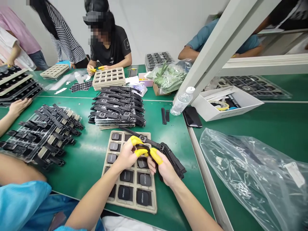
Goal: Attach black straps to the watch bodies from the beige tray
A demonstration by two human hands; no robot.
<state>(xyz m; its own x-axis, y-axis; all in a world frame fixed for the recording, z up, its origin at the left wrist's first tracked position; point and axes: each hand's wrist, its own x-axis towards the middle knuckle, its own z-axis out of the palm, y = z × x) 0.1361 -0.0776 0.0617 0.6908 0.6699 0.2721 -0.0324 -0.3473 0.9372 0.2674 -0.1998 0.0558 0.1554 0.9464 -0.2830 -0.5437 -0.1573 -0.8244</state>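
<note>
My left hand (127,155), with yellow finger covers, is closed around a black smartwatch (141,146) above a beige compartment tray (154,200). Meeting it from the right, my right hand (162,163), also in yellow covers, pinches the watch's strap side. Fingers hide much of the watch. Square black watch bodies (143,197) sit in the tray's compartments. Another watch with its strap stretched out (142,138) lies across the tray's far edge. Beside my right hand is a pile of black straps (176,163), partly covered by it.
Stacked trays of strapped watches (115,110) stand beyond my tray, with more watch trays (45,131) at left. Two loose straps (164,115), a water bottle (183,101), a phone (192,116) and a white box (223,106) lie right. A clear plastic bag (250,173) lies past the divider. Co-workers sit and stand around.
</note>
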